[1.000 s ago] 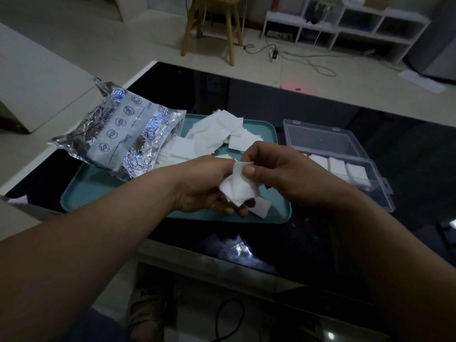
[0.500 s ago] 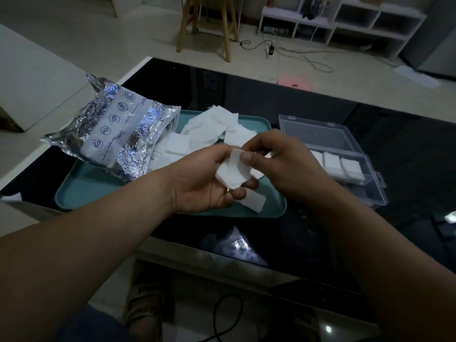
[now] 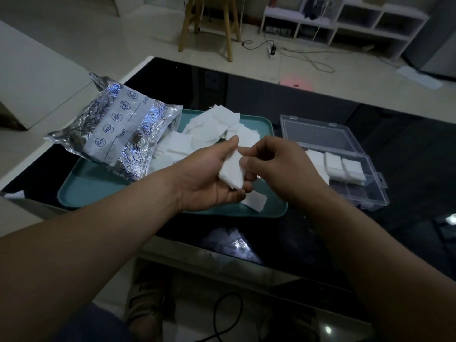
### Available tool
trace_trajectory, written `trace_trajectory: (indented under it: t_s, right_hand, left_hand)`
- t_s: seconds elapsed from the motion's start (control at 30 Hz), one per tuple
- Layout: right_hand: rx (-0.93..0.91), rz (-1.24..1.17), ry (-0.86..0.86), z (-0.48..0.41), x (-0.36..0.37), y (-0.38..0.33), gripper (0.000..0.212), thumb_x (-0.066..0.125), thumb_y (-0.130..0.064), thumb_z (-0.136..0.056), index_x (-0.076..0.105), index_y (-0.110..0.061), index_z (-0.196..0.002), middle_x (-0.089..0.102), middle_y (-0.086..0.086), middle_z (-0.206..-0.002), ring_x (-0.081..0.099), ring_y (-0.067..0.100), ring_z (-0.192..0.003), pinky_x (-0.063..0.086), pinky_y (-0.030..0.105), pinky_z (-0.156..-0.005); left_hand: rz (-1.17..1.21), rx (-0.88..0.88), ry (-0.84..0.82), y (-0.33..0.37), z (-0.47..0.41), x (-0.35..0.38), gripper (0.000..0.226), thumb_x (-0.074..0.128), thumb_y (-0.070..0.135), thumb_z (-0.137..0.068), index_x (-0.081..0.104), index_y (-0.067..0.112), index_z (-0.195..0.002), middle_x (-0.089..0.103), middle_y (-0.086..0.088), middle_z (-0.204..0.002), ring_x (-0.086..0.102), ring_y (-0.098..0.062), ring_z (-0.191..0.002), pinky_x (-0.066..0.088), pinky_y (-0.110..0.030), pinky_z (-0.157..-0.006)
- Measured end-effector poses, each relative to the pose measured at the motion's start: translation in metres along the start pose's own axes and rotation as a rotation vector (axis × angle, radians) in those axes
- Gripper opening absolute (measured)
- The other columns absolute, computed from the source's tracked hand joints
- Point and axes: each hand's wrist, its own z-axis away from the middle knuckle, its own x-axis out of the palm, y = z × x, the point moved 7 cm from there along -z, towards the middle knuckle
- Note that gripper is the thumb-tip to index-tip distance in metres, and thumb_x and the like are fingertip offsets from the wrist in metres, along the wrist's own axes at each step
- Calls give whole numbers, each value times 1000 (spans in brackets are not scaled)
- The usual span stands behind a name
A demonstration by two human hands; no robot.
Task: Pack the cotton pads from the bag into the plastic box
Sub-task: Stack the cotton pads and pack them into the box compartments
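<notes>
1. A pale tiled floor (image 3: 128, 28) fills the dim room.
2. A wooden stool (image 3: 209, 23) stands at the far side.
3. A low white shelf unit (image 3: 345, 23) runs along the back — open cubbies, dark items inside.
4. A power strip (image 3: 272, 49) and loose cables (image 3: 313, 60) lie on the floor.
5. The glossy black table (image 3: 407, 149) reflects light.

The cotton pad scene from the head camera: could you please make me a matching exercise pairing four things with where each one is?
Things:
1. foil bag
2. plastic box
3. small stack of cotton pads
4. wooden stool

Places:
A. on the floor beyond the table
B. right of the teal tray
C. on the tray's left part
D. between the left hand and right hand

Pairs: 1-C, 2-B, 3-D, 4-A
</notes>
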Motion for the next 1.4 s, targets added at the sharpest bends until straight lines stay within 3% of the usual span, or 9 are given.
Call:
trace_trajectory:
  t_s: [0.1,0.23,0.37,0.47,0.63,0.83,1.03,1.23,1.4]
  right_hand:
    - [-143,178,101,2,-4,-13,20,75,-42,-91,63,-26,-94,67,-11,-97,60,2,-90,47,24,-73]
    - [-230,196,-167,11,21,-22,35,84,-41,-82,59,-22,-95,62,-12,-113,58,-3,-96,43,9,-72]
    - [-268,226,-127,7,26,-21,33,83,-39,-83,59,-23,-98,63,-9,-103,58,4,-89,45,14,-69]
    - [-207,173,-82,-8,8,-20,32,74,-48,-91,63,-28,-113,64,-12,-120,60,2,-108,45,16,-85]
    - [-38,337,137,-43,-38,0,16,58,-26,-105,69,-23,-116,70,-9,-107,63,7,-90,49,22,-74]
    - [-2,807,-88,-60,4,15,47,68,-35,-96,56,-34,-141,65,1,-138,58,27,-125,43,49,-109]
    - [-21,934,-4,-63,18,17,24,58,-37,-100,65,-24,-119,72,3,-109,65,27,-97,40,48,-103]
    - [-94,763,103,-60,5,16,30,47,-21,-104,68,-17,-83,65,3,-79,61,21,-72,46,32,-61]
    - [33,123,119,-48,-11,9,11,63,-28,-102,65,-18,-106,69,0,-97,65,17,-86,54,35,-73]
  left_hand:
    - [41,14,33,0,-1,-4,46,41,56,-105,56,20,-130,58,-6,-89,57,-18,-73,53,-28,-64]
    - [62,42,22,2,-3,-5,47,51,64,-98,64,23,-115,54,-7,-103,54,-19,-85,51,-35,-78]
    - [84,38,38,-1,-2,-2,45,51,61,-98,73,27,-80,49,5,-75,41,-11,-69,51,-34,-75]
    - [141,87,218,6,-2,-15,26,54,46,-103,70,25,-105,49,-1,-76,46,-12,-65,55,-28,-61]
    - [110,122,455,10,-5,-46,5,60,23,-102,58,19,-104,52,-7,-80,49,-16,-60,47,-19,-44]
    - [14,132,490,18,-13,-49,11,62,26,-101,61,21,-111,55,-6,-81,48,-14,-57,40,-18,-43]
    - [-42,86,510,15,-13,-52,10,63,26,-98,65,18,-105,60,-6,-85,51,-14,-57,40,-19,-44]
    - [-84,100,498,16,-12,-49,10,58,25,-102,61,21,-111,60,-7,-88,53,-15,-61,43,-21,-47]
    - [-72,172,458,24,-12,-43,5,56,25,-103,57,22,-108,57,-6,-87,54,-14,-62,45,-21,-48]
